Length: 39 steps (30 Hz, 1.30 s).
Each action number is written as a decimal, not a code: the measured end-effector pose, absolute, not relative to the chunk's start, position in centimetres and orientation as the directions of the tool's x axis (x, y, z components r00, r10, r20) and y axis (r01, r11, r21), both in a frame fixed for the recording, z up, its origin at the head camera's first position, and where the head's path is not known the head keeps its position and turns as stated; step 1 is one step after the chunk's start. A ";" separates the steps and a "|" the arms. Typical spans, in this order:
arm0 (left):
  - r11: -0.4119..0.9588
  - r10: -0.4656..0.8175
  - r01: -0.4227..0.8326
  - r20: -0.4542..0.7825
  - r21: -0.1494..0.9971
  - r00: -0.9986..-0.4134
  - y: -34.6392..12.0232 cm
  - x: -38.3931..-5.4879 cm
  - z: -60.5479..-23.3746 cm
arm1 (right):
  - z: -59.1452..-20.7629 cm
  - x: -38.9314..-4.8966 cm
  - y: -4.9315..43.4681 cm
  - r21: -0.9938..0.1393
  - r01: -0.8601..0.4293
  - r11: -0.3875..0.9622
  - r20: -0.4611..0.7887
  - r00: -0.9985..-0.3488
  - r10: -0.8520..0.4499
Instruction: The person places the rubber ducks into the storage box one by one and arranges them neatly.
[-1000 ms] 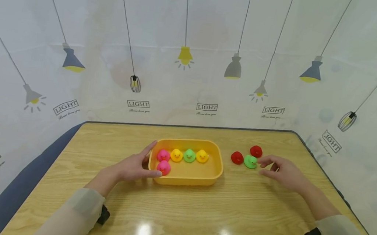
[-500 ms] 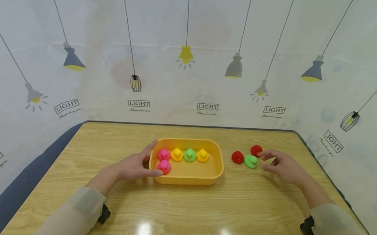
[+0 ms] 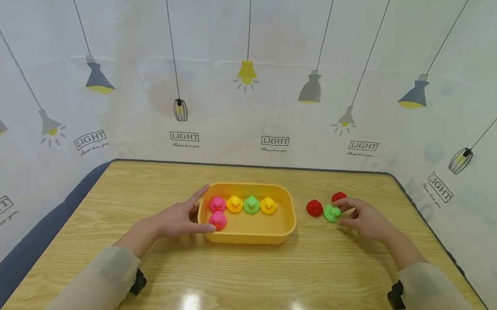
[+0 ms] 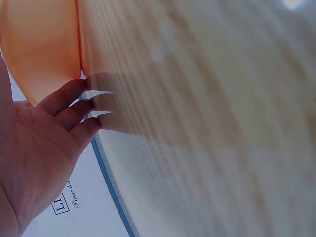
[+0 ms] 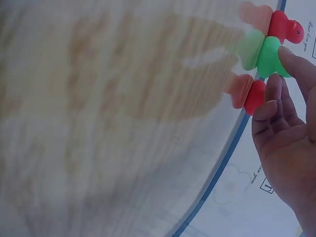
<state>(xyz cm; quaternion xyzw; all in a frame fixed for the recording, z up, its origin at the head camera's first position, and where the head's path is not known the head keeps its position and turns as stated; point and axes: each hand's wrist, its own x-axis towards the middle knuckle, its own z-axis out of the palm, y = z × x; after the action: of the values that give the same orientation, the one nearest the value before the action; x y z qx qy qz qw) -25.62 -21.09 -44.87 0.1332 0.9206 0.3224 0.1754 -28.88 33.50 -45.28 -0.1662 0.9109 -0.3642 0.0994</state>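
Observation:
In the head view, my left hand [image 3: 177,220] holds the left end of a yellow tray [image 3: 248,238], its thumb along the front rim and its index finger at the back left corner. The other fingers are beside the tray wall [image 4: 42,44] in the left wrist view. Two pink rubber ducks [image 3: 217,219], two yellow ducks [image 3: 268,205] and a green duck [image 3: 251,205] sit inside. My right hand [image 3: 368,222] reaches around another green duck [image 3: 330,213], thumb and index finger on opposite sides. Firm contact cannot be told. Red ducks [image 3: 314,208] flank it; one [image 3: 338,196] is partly hidden.
The tray and the loose ducks are on a wood-grain table [image 3: 238,281], which reflects light near its front. Behind it hangs a pale cloth [image 3: 219,75] printed with lamps. A dark border [image 3: 247,166] runs along the table's back edge.
My right hand has moved left and brought its thumb and index finger to either side of the loose green duck. My left hand stays at the tray. The ducks stay in place.

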 end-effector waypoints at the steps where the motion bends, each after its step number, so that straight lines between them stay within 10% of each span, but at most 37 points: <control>1: 0.756 0.360 0.134 -0.235 0.641 -0.903 -21.1 -25.6 -44.9 | -45.3 -28.9 33.5 -0.702 -0.227 0.675 -0.063 -0.924 -0.376; 39: 0.761 0.343 0.114 -0.247 0.639 -0.906 -20.9 -25.6 -44.8 | -45.6 -28.3 33.1 -0.721 -0.197 0.664 -0.109 -0.914 -0.390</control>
<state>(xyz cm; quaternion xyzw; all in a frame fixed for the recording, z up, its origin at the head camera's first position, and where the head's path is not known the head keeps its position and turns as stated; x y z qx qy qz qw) -25.62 -20.92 -44.80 0.1239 0.9213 0.3230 0.1773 -28.31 33.10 -45.62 -0.1624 0.9031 -0.3765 0.1280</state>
